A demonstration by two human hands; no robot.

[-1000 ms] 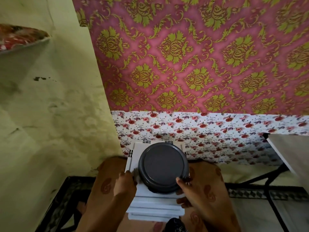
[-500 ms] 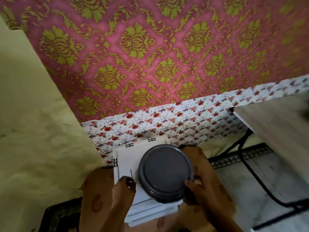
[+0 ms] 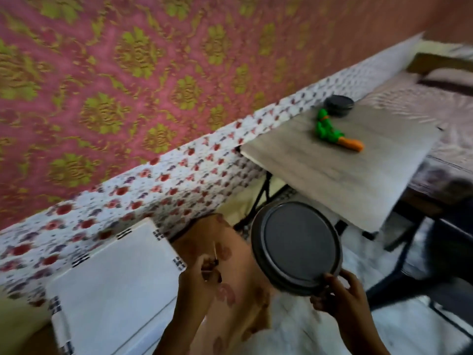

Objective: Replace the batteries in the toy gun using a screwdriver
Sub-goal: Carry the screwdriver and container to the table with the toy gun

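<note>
A green toy gun point(image 3: 330, 130) with an orange barrel lies on a small grey table point(image 3: 345, 170) at the right. My right hand point(image 3: 340, 295) grips the lower rim of a round dark grey container point(image 3: 297, 248) and holds it in the air, below the table's near edge. My left hand point(image 3: 202, 275) is closed on a thin screwdriver point(image 3: 215, 253), its shaft pointing up, over my lap. The frame is blurred by motion.
A white plastic box point(image 3: 112, 285) rests on my lap at the lower left. A second dark round container point(image 3: 339, 105) stands on the table behind the toy gun. The patterned wall runs behind; a bed point(image 3: 435, 98) lies at far right. Black table legs point(image 3: 409, 252) stand below.
My view swung right and the table with the toy gun came into sight. My right hand lifted the round container off the white box and carried it right. My left hand came off the box.
</note>
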